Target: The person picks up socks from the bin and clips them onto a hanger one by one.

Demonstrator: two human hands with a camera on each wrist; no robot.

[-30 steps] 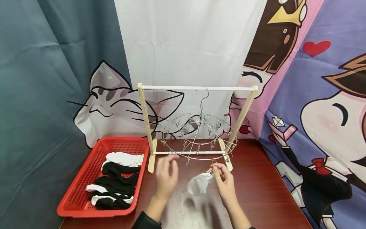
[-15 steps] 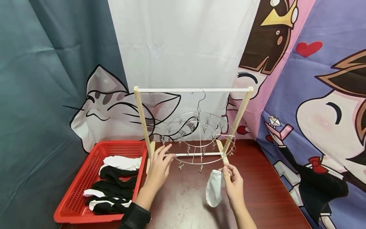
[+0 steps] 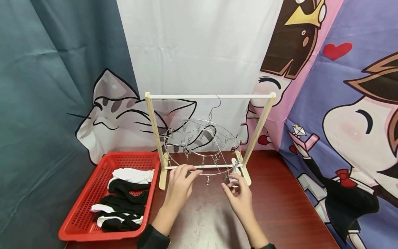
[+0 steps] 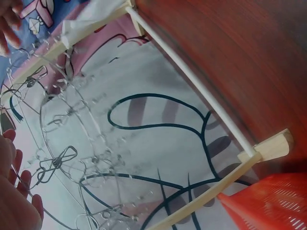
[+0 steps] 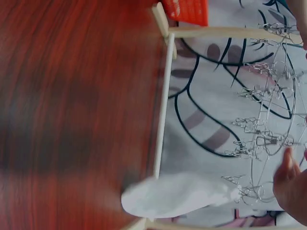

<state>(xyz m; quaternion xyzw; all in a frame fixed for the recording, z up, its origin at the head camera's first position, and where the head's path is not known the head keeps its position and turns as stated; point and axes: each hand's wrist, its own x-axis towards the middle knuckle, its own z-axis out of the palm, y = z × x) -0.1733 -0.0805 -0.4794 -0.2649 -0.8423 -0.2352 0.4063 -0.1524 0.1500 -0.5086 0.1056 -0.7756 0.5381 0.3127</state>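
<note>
A round wire clip hanger with several metal clips hangs by its hook from the wooden rack. One white sock hangs from a clip at its right side; it shows large in the right wrist view as a pale sock. At the front left, my left hand holds the hanger's outer ring between thumb and fingers. My right hand is at the front right, thumb and fingers apart, close to a bare clip. Whether it touches that clip is hard to tell.
Left of the rack stands a red basket with several black socks and white socks. The rack's wooden feet rest on the reddish-brown table. A printed curtain hangs close behind.
The hanger has turned, carrying the white sock from the front right toward the back. My right hand has let go of the sock's clip and moved left. My left hand stays near the ring.
</note>
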